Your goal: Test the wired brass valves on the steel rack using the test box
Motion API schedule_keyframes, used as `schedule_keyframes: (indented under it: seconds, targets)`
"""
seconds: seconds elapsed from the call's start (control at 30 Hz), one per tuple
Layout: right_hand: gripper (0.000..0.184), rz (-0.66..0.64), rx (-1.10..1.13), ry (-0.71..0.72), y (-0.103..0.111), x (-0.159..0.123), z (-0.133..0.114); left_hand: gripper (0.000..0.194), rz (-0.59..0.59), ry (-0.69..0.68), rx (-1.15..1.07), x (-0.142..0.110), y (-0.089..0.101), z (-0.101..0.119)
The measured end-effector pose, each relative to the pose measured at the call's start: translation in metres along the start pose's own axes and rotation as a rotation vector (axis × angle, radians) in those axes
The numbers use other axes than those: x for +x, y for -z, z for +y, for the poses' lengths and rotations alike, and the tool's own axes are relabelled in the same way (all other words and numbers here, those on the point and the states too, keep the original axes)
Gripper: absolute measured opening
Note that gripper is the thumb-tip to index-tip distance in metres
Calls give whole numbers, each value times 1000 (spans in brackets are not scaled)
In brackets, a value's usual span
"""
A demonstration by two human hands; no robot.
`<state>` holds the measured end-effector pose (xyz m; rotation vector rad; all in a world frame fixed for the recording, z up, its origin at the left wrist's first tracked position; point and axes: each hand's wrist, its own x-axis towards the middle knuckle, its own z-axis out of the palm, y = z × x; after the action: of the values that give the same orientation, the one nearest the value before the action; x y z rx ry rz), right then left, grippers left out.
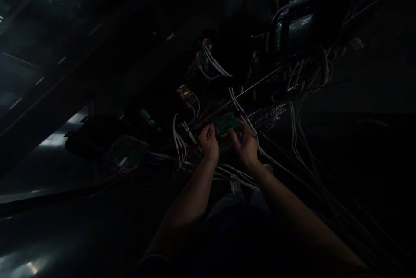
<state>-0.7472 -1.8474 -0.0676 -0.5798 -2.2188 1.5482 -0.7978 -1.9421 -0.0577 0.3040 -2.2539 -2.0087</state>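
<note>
A green circuit board (226, 122) is held up between my two hands in the middle of the dim head view. My left hand (209, 141) pinches its left edge with thumb and fingers. At its right side my right hand (246, 144) grips the board, thumb at the near edge and fingers behind. White wires (238, 103) with a red and a blue mark run down past the board's right edge, close to my right fingers. The underside of the board is hidden.
Another green board (128, 150) lies at the left with wires plugged in. Dark housings with a brass-coloured part (186, 93) line the slanting bench. A black frame (312, 26) stands upper right. Long white cables (294, 132) hang down on the right.
</note>
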Motion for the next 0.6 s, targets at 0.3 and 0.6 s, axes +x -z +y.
schedule_keyframes:
  seconds: [0.3, 0.6]
  targets:
    - [47, 52, -156, 64, -3, 1, 1, 19, 14, -21, 31, -1, -1, 7]
    - [47, 48, -155, 46, -2, 2, 1, 18, 17, -4, 3, 1, -2, 6]
